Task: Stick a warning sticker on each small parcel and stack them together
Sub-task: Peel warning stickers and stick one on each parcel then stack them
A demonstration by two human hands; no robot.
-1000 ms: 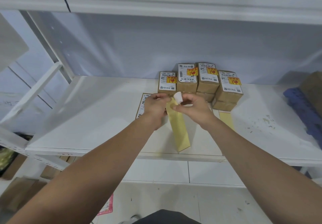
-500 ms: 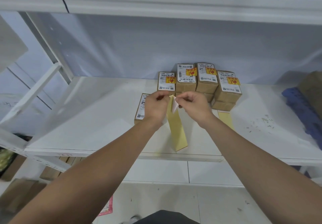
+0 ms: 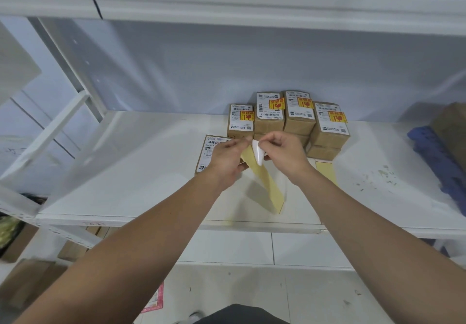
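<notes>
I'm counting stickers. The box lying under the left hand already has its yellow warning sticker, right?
No. In the head view, the parcel beneath the left hand shows only a white shipping label. The right hand is peeling a sticker off the backing strip.

L hand (image 3: 225, 158) grips backing strip (image 3: 269, 187); R hand (image 3: 283, 151) pinches white sticker (image 3: 257, 152) above shelf (image 3: 126, 172).

white shelf (image 3: 131, 172) | blue crate (image 3: 433, 162) (far right, partly cut off) | floor: cardboard boxes (image 3: 27, 280) below left
</notes>
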